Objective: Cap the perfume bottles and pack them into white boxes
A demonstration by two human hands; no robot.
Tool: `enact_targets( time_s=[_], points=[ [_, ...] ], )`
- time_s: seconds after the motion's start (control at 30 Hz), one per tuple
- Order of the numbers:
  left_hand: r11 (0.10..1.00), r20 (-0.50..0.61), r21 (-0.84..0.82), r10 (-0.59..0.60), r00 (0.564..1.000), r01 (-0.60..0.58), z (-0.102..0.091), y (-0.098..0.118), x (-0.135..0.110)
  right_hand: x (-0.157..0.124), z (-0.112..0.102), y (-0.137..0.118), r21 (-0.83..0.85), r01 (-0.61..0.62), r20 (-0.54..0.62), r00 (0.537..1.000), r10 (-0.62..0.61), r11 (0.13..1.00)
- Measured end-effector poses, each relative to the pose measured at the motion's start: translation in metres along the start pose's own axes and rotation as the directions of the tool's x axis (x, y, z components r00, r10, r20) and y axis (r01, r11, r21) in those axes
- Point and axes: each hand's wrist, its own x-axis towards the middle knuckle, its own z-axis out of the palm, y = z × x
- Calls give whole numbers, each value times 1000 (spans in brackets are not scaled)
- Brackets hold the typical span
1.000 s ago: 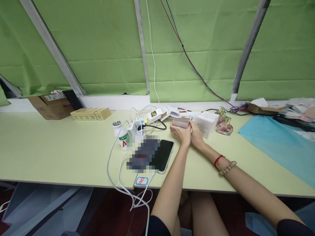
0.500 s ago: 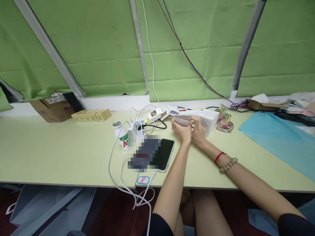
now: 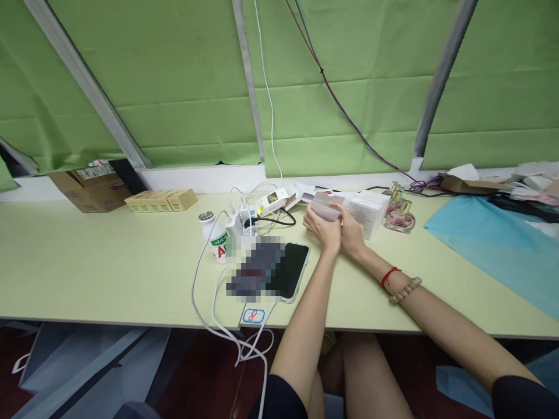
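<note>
A small white carton [image 3: 325,210] is between my two hands above the back middle of the table. My left hand [image 3: 324,231] is closed around its left and near side. On the other side, my right hand [image 3: 353,231] grips the carton with its fingers at the top edge. My fingers hide much of it. Just right of my right hand stands a row of white printed cartons [image 3: 370,210]. Beyond them are several glass bottles with gold tops, one of them a round pink bottle [image 3: 400,221].
A phone [image 3: 293,270] lies left of my forearm, beside a blurred-out patch. White cables trail over the table's front edge. A white bottle [image 3: 213,237], plugged-in chargers [image 3: 236,224] and tan boxes [image 3: 161,201] stand further left. Blue sheeting [image 3: 493,250] covers the right side.
My right fingers have shifted along the carton's top edge and now lie more closely over it. The carton has tilted a little. The view has dipped slightly.
</note>
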Motion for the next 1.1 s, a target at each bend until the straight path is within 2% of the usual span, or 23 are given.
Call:
enact_targets(
  time_s=[0.27,0.73,0.97,1.1],
  points=[
    [1000,-13,-14,-4,1000,4,1,0,0,0,1,1,-34,-49,15,999,49,998],
    [1000,-8,15,-3,1000,3,1,1,0,-2,1,-1,5,-18,10,1000,18,1000],
    [997,-71,-2,-77,995,77,2,0,6,-3,9,-3,67,-36,-41,998,39,997],
    [991,-77,-17,-132,988,131,3,-3,9,-3,10,-6,71,-77,25,997,76,994]
  ],
)
